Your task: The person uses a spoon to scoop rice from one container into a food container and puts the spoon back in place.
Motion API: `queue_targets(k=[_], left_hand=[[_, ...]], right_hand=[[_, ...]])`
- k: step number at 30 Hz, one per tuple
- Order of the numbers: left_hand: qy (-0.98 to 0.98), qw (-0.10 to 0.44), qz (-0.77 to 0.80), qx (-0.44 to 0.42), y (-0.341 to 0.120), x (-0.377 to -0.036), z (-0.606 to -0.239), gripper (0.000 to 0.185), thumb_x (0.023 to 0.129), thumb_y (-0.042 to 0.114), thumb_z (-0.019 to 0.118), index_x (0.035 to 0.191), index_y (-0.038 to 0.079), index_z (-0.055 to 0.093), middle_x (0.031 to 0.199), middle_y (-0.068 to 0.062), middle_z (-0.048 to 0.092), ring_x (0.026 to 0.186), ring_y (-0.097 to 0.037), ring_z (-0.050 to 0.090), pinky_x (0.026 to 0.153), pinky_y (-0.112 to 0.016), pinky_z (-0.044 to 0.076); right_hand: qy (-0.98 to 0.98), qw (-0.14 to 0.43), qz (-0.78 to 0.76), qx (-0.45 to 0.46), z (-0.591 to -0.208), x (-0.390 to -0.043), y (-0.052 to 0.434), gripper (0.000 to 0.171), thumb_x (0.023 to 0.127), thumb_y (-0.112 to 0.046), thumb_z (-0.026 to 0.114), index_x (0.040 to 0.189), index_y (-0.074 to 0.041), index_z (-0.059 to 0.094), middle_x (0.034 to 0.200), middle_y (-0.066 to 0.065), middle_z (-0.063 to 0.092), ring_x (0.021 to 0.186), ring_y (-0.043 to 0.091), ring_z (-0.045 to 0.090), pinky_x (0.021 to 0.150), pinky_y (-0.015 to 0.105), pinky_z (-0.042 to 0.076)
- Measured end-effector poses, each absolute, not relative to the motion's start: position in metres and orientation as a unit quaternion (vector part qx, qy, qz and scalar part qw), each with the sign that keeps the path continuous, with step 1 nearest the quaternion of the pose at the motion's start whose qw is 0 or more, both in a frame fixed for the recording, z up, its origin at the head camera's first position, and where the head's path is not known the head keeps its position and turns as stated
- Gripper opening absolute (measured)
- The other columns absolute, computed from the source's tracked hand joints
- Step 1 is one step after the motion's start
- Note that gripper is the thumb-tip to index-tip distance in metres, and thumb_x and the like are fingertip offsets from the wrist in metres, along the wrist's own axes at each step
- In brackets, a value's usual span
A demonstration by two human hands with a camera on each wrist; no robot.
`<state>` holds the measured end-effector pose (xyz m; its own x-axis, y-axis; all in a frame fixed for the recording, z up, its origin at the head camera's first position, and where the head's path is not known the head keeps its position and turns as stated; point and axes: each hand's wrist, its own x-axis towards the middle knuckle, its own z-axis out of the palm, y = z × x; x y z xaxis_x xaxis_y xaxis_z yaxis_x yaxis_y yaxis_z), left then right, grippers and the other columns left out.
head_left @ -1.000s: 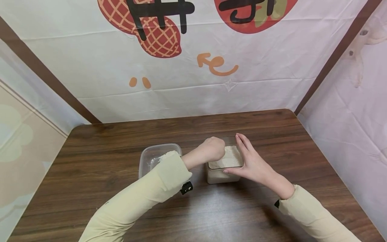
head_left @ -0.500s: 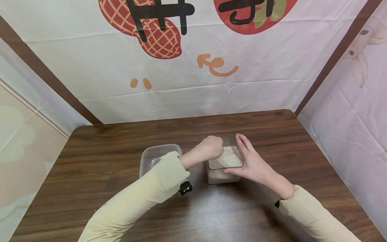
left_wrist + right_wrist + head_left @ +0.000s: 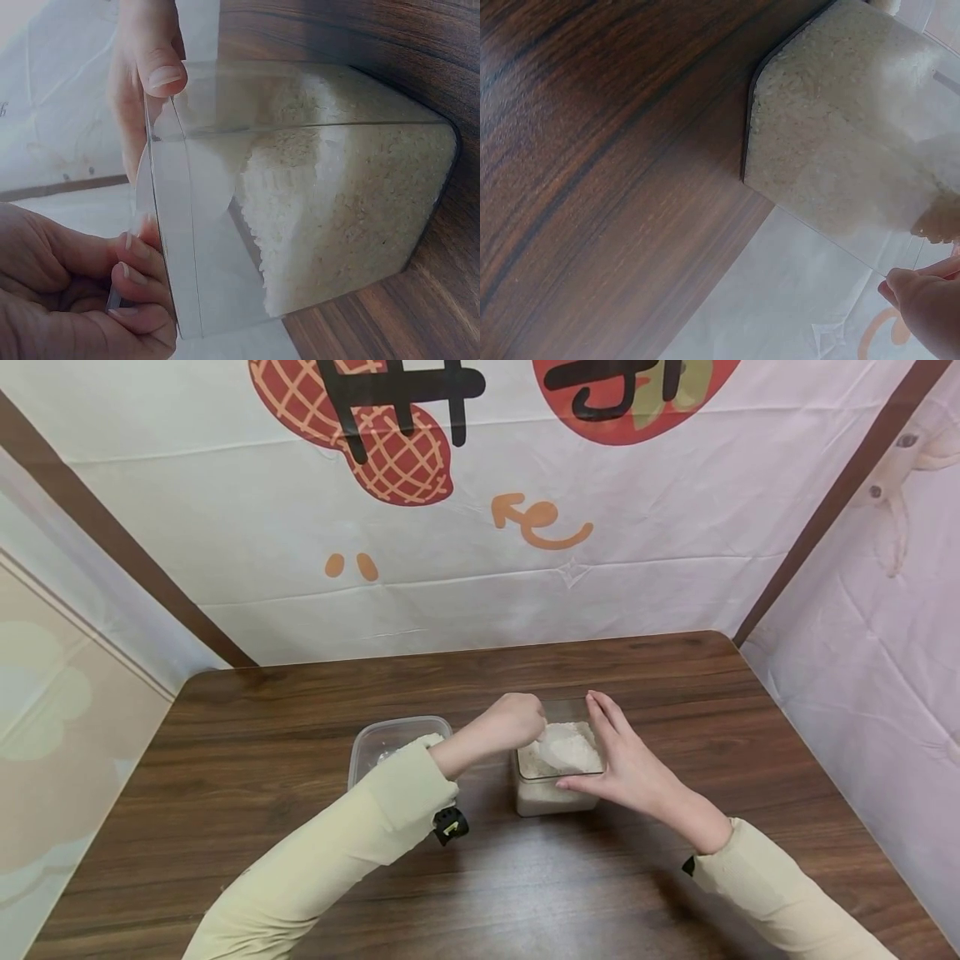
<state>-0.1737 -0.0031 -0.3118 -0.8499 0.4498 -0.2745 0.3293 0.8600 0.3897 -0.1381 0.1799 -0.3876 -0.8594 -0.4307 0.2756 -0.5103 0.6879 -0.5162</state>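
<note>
In the head view a clear square container (image 3: 555,798) of white rice (image 3: 588,739) stands on the table. My left hand (image 3: 504,724) is over its left side, its fingers curled around the handle of a translucent scoop (image 3: 558,750) that sits in the rice with grains on it. The left wrist view shows this handle (image 3: 115,295) between thumb and fingers; part of the scoop is blurred behind the wall. My right hand (image 3: 633,770) grips the container's right side, thumb at the near rim and fingers toward the far rim. In the right wrist view its fingertips pinch the rim.
Left of the rice container is a second clear plastic container (image 3: 369,745) with some white contents, partly hidden by the left sleeve (image 3: 397,793). The wooden table (image 3: 300,702) ends at a printed cloth wall (image 3: 465,618) behind.
My left hand has moved slightly left and upward, drawing back with the scoop, and more of the loaded scoop shows above the rice. The right hand stays on the container.
</note>
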Motion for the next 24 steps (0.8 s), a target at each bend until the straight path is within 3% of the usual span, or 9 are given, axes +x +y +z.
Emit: queue_targets(k=[4,12,24], left_hand=[[0.945,0.178,0.185,0.204,-0.008,-0.173,-0.312,0.016,0.08,0.007,0.053,0.081,0.005,0.069,0.093,-0.002,0.065,0.071,-0.012,0.045,0.065,-0.021,0.038],[0.934,0.182,0.256,0.172,-0.018,-0.171,-0.315,0.026,0.092,0.01,0.042,0.082,0.005,0.066,0.079,-0.002,0.065,0.068,-0.01,0.047,0.061,-0.019,0.037],[0.93,0.169,0.287,0.156,-0.029,-0.164,-0.316,0.026,0.093,0.013,0.044,0.082,0.006,0.066,0.074,0.0,0.063,0.068,-0.01,0.049,0.063,-0.021,0.038]], right_hand=[[-0.917,0.066,0.3,0.254,-0.388,-0.137,0.179,0.112,0.064,-0.045,0.078,0.142,0.004,0.016,0.144,0.019,0.018,0.126,0.034,0.033,0.097,0.047,0.033],[-0.919,0.068,0.299,0.25,-0.387,-0.136,0.179,0.111,0.064,-0.046,0.078,0.142,0.004,0.017,0.144,0.017,0.02,0.126,0.032,0.034,0.098,0.045,0.034],[-0.921,0.058,0.297,0.246,-0.385,-0.135,0.178,0.112,0.064,-0.046,0.078,0.142,0.004,0.016,0.145,0.017,0.018,0.127,0.032,0.032,0.098,0.045,0.033]])
